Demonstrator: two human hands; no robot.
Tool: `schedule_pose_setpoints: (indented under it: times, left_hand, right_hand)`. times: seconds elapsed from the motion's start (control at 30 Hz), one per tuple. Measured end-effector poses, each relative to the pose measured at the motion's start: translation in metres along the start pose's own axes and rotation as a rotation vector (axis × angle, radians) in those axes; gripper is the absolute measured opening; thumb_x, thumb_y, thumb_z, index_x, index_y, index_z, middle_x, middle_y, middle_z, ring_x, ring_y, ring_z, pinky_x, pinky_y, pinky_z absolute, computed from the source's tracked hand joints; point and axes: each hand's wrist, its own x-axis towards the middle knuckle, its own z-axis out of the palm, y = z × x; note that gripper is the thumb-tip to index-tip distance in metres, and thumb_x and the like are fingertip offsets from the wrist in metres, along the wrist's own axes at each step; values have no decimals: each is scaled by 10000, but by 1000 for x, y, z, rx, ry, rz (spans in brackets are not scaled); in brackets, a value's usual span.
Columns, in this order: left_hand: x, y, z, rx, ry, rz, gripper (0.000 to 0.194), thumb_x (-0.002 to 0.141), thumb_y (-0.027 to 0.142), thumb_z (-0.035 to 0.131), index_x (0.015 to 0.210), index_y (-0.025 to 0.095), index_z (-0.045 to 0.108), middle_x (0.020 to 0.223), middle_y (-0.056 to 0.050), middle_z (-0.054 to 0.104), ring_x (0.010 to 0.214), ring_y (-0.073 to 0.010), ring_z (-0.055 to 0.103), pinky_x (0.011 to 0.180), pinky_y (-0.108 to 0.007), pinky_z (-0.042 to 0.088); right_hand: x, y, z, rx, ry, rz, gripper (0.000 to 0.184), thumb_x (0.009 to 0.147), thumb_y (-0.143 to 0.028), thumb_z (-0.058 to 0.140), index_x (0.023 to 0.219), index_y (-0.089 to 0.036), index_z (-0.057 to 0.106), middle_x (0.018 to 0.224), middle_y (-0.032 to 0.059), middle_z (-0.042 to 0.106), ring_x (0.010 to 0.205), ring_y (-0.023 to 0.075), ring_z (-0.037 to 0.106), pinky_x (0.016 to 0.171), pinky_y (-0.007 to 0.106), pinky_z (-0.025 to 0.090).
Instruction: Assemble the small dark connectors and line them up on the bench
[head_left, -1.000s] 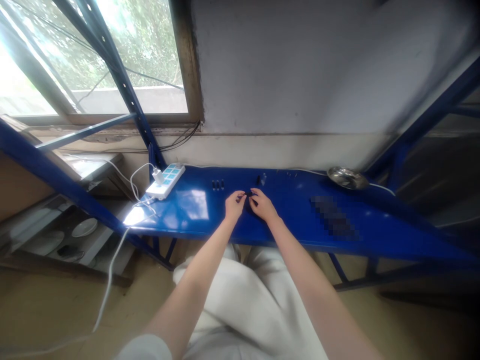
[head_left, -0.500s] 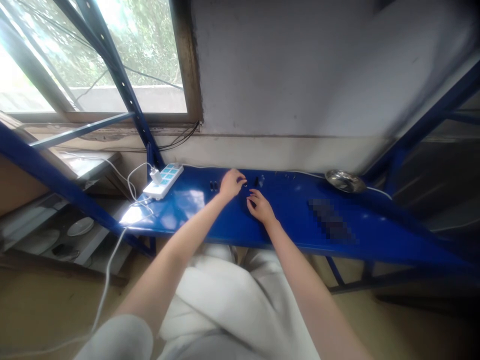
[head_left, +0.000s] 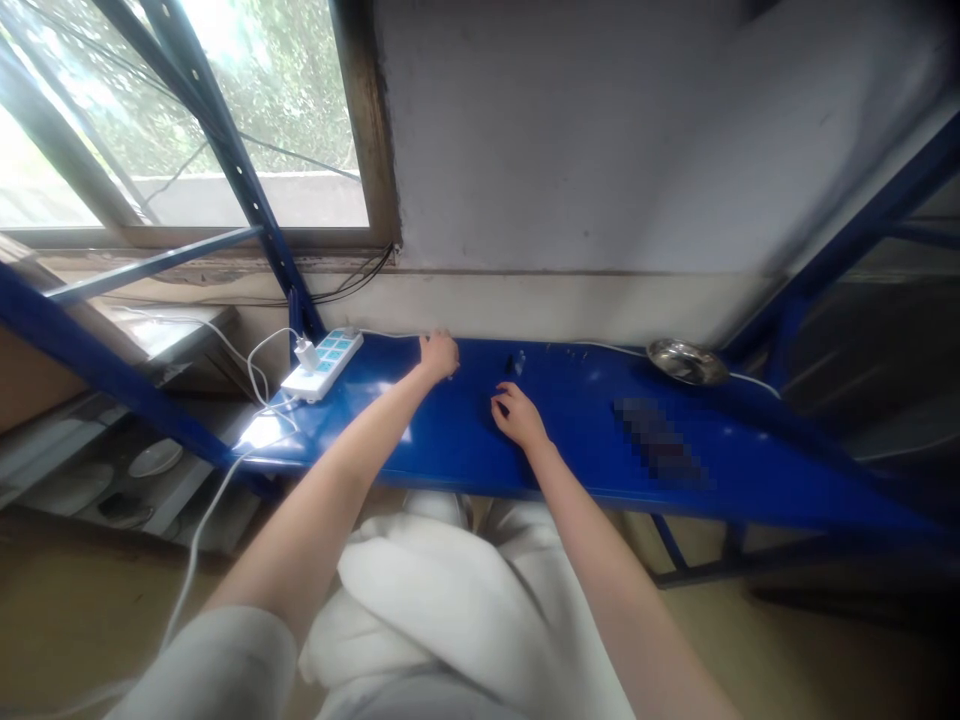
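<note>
In the head view, we see the left hand (head_left: 440, 356) just left of the frame's upper centre, turned downward over the blue table (head_left: 450, 440); its fingertips are hidden, so we cannot tell its grip. Near the centre, we find the right hand (head_left: 519, 415) loosely curled, and cannot tell whether it holds anything. Just above it, a small dark piece (head_left: 509, 364) sits beside a clear piece (head_left: 520, 362).
</note>
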Motion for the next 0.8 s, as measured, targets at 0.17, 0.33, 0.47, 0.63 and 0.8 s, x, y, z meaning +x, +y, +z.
schedule_pose_setpoints:
  times: [0.17,0.33,0.47,0.63,0.8]
  left_hand:
    - [-1,-4,0,-20,0,-56,74,706,230,644,728,175,688,1039,-114,560,1079,-297,413,934,-479,300]
    - [-3,-7,0,-29,-6,-98,77,696,251,659,720,185,691,1065,-114,556,1102,-299,404,954,-501,290]
    - [-4,-9,1,-39,-18,-117,70,695,243,655,723,191,691,1076,-115,554,1113,-300,397,964,-519,275]
    - [-3,-12,-1,-51,-51,-119,68,674,214,654,726,196,693,1062,-112,566,1114,-297,397,960,-520,274]
    - [-3,-13,-4,-51,-77,-119,92,659,171,636,730,189,691,1055,-116,575,1114,-305,395,963,-535,255]
  right_hand:
    - [0,-1,-1,7,-18,15,264,841,-232,422,825,-163,677,1067,126,585,799,192,606,671,338,531]
    - [0,-1,-1,13,-24,23,266,842,-233,420,817,-165,676,1076,122,583,858,205,606,693,343,534]
    - [0,1,0,16,-24,31,272,844,-239,415,816,-170,676,1076,121,580,838,202,606,682,348,534]
    - [-1,2,1,8,-13,36,267,841,-239,415,810,-174,672,1067,111,585,861,199,604,698,338,533]
    - [0,1,1,-1,-22,38,263,839,-234,421,806,-171,674,1066,117,587,837,201,606,671,332,531]
